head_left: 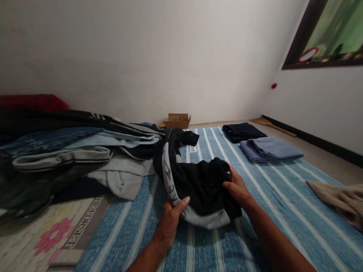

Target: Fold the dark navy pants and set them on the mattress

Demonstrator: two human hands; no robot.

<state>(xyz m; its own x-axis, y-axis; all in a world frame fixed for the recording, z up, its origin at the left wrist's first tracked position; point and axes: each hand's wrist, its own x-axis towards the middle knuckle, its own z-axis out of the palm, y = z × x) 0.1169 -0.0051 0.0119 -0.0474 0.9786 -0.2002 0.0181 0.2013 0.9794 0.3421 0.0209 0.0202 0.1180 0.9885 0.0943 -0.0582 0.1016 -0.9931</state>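
Black sweatpants (193,177) with a grey lettered side stripe lie bunched across the blue striped sheet (133,226). My left hand (171,217) grips their near left edge at the stripe, thumb on top. At the upper right end, my right hand (235,185) pinches the gathered black cloth, with some fingertips hidden behind it. One cuffed end stretches away toward the wall and touches the clothes pile on the left.
On the left is a heap of clothes (119,170). Folded dark trousers (244,131) and a folded blue-grey garment (270,149) lie at back right. A beige cloth (340,200) rests at the right edge. By the wall stands a cardboard box (177,121).
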